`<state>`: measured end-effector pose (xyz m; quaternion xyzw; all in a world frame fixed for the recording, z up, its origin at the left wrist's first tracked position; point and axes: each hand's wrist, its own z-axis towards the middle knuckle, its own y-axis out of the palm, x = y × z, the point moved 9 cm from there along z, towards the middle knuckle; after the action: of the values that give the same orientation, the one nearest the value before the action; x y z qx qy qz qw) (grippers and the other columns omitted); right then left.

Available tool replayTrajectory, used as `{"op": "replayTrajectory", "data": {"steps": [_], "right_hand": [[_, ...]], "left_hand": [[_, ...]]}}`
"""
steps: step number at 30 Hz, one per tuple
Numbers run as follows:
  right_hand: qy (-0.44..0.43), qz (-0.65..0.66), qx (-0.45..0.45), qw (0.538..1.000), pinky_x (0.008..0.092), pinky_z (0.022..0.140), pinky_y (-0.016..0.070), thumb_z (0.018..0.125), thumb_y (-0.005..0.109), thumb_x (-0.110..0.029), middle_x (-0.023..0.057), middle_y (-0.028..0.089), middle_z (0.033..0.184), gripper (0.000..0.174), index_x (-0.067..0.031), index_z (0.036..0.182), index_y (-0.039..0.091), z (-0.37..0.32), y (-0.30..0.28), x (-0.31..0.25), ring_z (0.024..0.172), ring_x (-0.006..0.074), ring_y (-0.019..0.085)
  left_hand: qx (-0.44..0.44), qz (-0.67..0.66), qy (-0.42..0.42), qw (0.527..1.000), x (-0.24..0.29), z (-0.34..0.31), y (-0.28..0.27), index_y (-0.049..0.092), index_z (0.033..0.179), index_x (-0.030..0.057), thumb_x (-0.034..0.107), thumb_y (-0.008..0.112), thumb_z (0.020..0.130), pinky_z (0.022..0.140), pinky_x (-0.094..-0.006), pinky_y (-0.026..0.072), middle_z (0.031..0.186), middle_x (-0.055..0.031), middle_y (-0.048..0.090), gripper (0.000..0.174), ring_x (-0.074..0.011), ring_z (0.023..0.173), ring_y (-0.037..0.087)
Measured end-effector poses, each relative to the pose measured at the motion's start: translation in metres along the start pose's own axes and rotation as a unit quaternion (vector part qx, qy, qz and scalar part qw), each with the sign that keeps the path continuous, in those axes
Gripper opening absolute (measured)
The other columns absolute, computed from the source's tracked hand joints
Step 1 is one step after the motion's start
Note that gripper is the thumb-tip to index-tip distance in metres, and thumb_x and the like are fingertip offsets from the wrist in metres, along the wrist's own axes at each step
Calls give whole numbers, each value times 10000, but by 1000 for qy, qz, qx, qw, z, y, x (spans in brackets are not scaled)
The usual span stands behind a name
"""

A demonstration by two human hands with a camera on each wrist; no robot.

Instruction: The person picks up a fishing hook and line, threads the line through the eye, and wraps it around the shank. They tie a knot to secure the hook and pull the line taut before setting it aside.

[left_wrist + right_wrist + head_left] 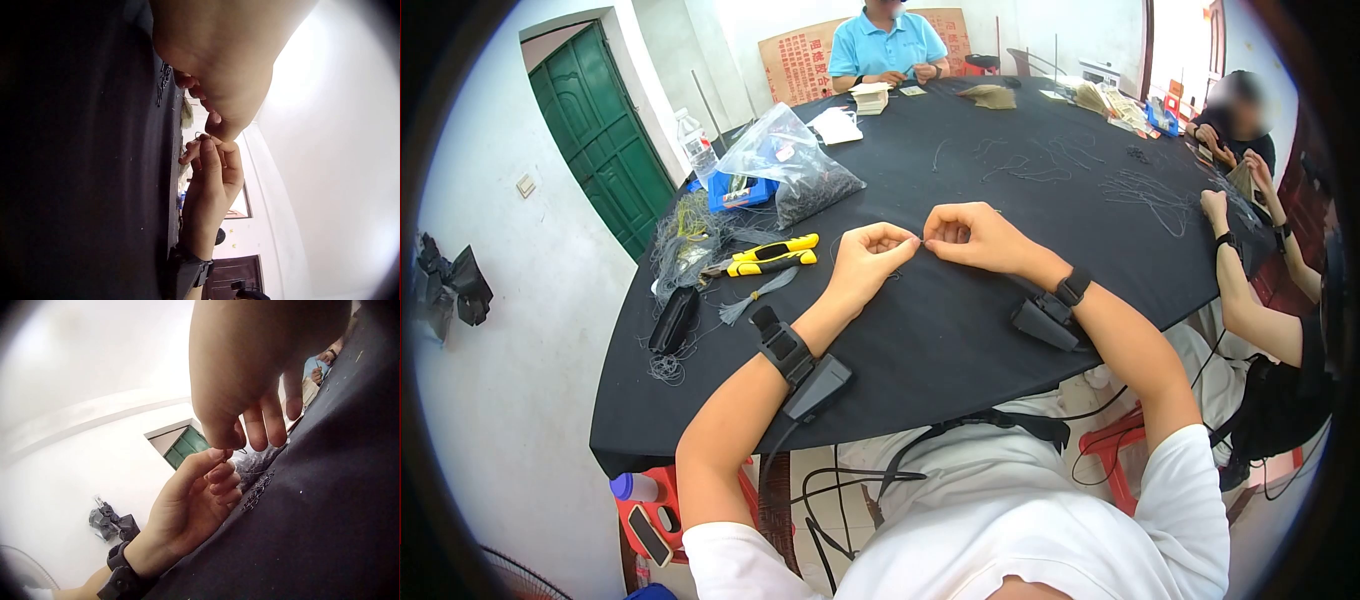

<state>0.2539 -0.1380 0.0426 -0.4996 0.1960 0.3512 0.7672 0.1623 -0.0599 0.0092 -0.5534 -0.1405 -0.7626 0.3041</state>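
Over the black cloth, my left hand (pixel 866 265) and right hand (pixel 978 238) meet fingertip to fingertip. A tiny, thin curved piece (pixel 242 450) shows at the right hand's fingertips in the right wrist view. Its curve (pixel 198 135) also shows in the left wrist view, where thumb and index finger of each hand pinch at the same spot. Fingers hide most of it, so its full shape cannot be told. The right hand's other fingers hang loosely bent; the left hand's are curled.
Left of the hands lie yellow-black pliers (pixel 772 256), a clear bag of dark pieces (pixel 818 188), a blue tray (pixel 740 190), a black pouch (pixel 674 320) and tangled threads (pixel 685 235). Small dark pieces (pixel 257 490) lie beyond the hands. Loose threads (pixel 1150 195) and other people are farther off.
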Motion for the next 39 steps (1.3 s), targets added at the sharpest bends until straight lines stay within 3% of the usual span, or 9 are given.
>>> {"op": "replayTrajectory", "data": {"steps": [8,11,14,17,20,22,26,33,39], "right_hand": [[-5,-3,2,1000,209,559,388,787,593,-124,-29,548,661,86,-49,827,603,0,0,-1,608,44,480],[-14,-1,6,1000,211,564,395,793,594,-130,-21,559,669,94,-45,834,600,1,0,2,616,46,499],[3,19,17,1000,218,571,417,800,584,-138,2,561,674,114,-28,826,597,2,-2,8,605,66,504],[69,140,-7,988,228,596,452,835,543,-160,45,588,715,172,0,846,603,3,4,20,629,93,545],[195,305,-70,929,248,641,490,884,468,-197,111,622,792,274,43,901,601,-5,25,35,697,145,606],[275,400,-135,864,284,711,514,927,386,-246,179,628,931,382,84,1028,550,-14,44,34,817,217,636],[253,565,-209,757,339,817,488,941,379,-271,179,598,1037,379,32,1141,487,-17,66,13,942,224,602],[229,618,-37,751,294,806,476,907,468,-200,107,614,1001,244,-13,1047,542,-4,48,23,903,178,600],[196,599,-50,775,304,744,480,876,526,-175,124,610,986,250,5,1050,544,0,43,24,835,185,596]], "left_hand": [[2,-11,-7,1000,-2,0,0,651,830,4,141,673,775,584,-166,404,718,8,590,149,-31,650,517],[30,113,46,992,3,4,-9,669,811,43,188,698,741,687,-235,423,863,-33,580,164,-77,781,527],[128,355,193,906,44,-10,-9,669,825,46,178,661,781,823,-281,390,1062,-67,534,140,-140,970,508],[142,304,154,929,46,-14,-11,676,836,61,192,663,777,884,-302,352,1168,-85,479,143,-169,1054,469],[125,44,57,989,14,-7,-15,698,835,97,228,699,728,864,-322,355,1163,-103,483,170,-182,1018,485],[113,29,73,991,19,-7,-10,698,839,88,209,703,723,849,-314,367,1131,-109,515,167,-180,1018,493],[18,76,174,982,45,-13,14,696,834,67,155,705,716,791,-290,396,959,-90,604,148,-167,944,522],[42,158,274,948,75,-28,24,678,762,59,87,695,684,721,-282,401,713,-33,615,85,-161,752,542],[1,196,279,940,79,-32,36,665,722,106,95,700,673,744,-277,371,587,25,548,62,-107,675,510]]}}
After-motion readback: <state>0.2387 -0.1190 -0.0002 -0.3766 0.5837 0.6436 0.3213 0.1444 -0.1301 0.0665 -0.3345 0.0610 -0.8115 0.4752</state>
